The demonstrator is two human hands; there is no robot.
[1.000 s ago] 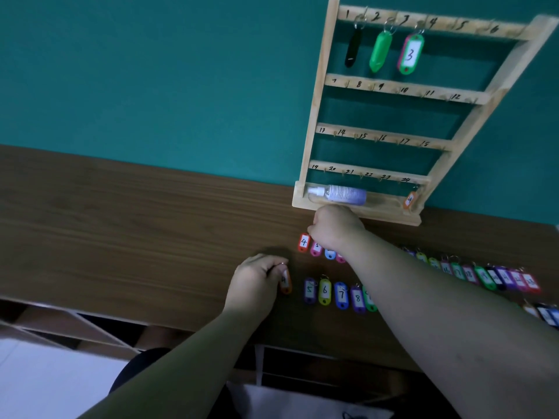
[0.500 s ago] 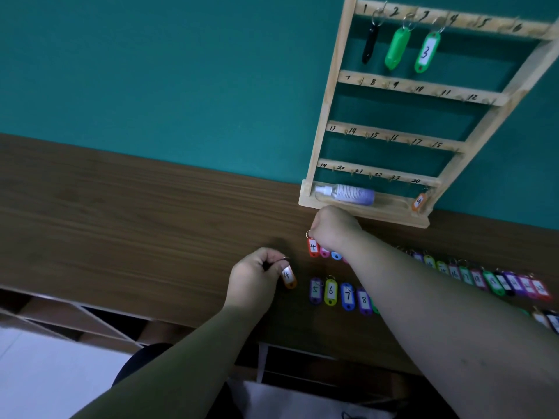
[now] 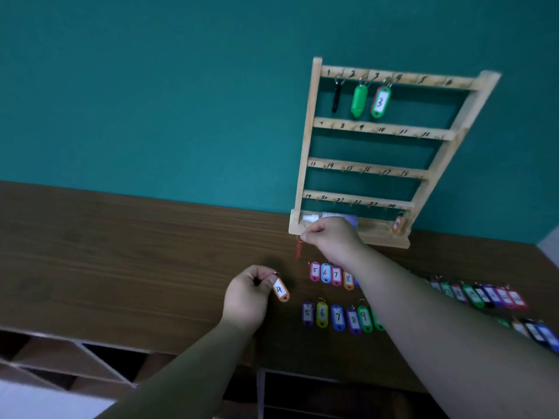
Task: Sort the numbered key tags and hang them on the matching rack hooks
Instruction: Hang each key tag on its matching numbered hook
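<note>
Up comes the red tag (image 3: 299, 250), off the table (image 3: 121, 252) where it lay a moment ago at the left end of the far row, and now it dangles edge-on from its ring, pinched between thumb and fingertip of the right hand (image 3: 331, 235), its number out of sight. That hand hangs just in front of the lower left corner of the wooden rack (image 3: 305, 152), which stands at the table's far edge against the teal wall (image 3: 151, 101). The left hand (image 3: 246, 293) has risen too and pinches the ring of the orange 4 tag (image 3: 281, 289), label toward the camera, above the table near its front edge. Between the two hands and off toward the right edge, two rows of tags lie flat: the far row (image 3: 325, 272) shows 5, 6, 7, 8 before the right forearm covers it, the near row (image 3: 338, 317) shows 5, 6, 7, 8, 9, and both carry on beyond the arm, too blurred to read. On the rack's top bar, a black tag (image 3: 336, 98) hangs at hook 1, a green tag (image 3: 359, 100) at 2 and the 3 tag (image 3: 380, 101) at 3; hook 4 beside them is bare. A small orange tag (image 3: 397, 224) hangs at the bottom right by 24, and a bottle (image 3: 311, 218) lies in the base tray, half hidden by the right hand.
</note>
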